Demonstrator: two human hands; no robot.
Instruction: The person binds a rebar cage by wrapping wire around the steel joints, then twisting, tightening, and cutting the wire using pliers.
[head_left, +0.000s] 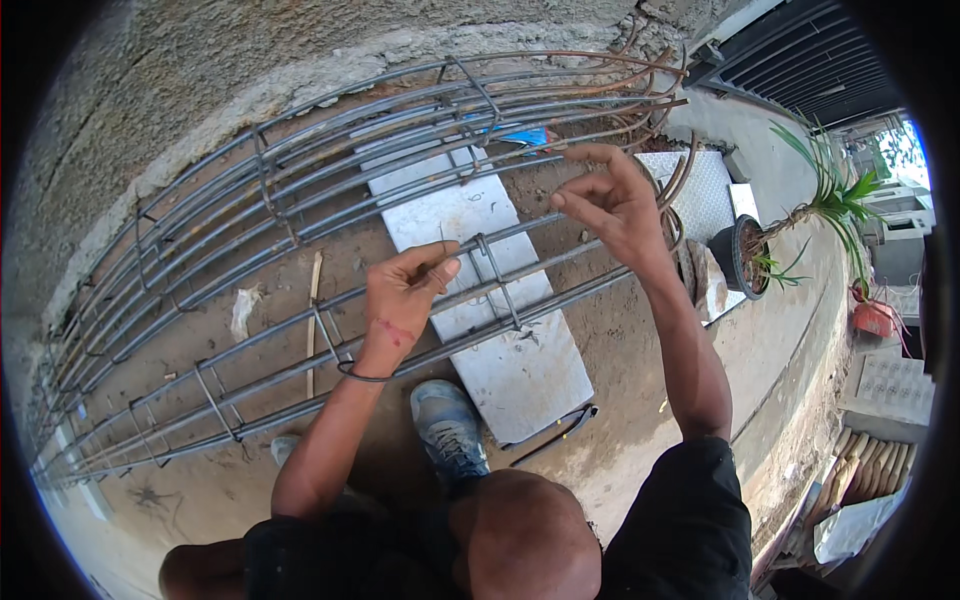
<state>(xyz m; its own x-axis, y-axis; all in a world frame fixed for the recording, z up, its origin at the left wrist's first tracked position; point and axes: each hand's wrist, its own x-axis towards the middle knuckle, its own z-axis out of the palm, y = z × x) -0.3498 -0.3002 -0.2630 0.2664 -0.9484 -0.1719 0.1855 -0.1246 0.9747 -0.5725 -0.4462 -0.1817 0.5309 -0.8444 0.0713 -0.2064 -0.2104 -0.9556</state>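
Observation:
A narrow rebar cage (465, 300) with rectangular stirrups lies across the ground before me. My left hand (401, 296) is over its upper bar, thumb and forefinger pinched on what looks like a short thin wire (444, 241). Just right of those fingers, a stirrup (499, 281) crosses the bars. My right hand (619, 206) hovers above the right part of the cage, thumb and fingers curled but apart, and I see nothing between them. Behind lies a wider group of rebar with stirrups (262, 180), its rusty ends bent at the right.
A pale slab (525, 382) lies beneath the bars. By its near edge is a dark-handled hand tool (559, 435). My shoe (448, 427) stands beside the slab. A potted plant (742, 255) is at right, and a rough wall (187, 67) runs behind.

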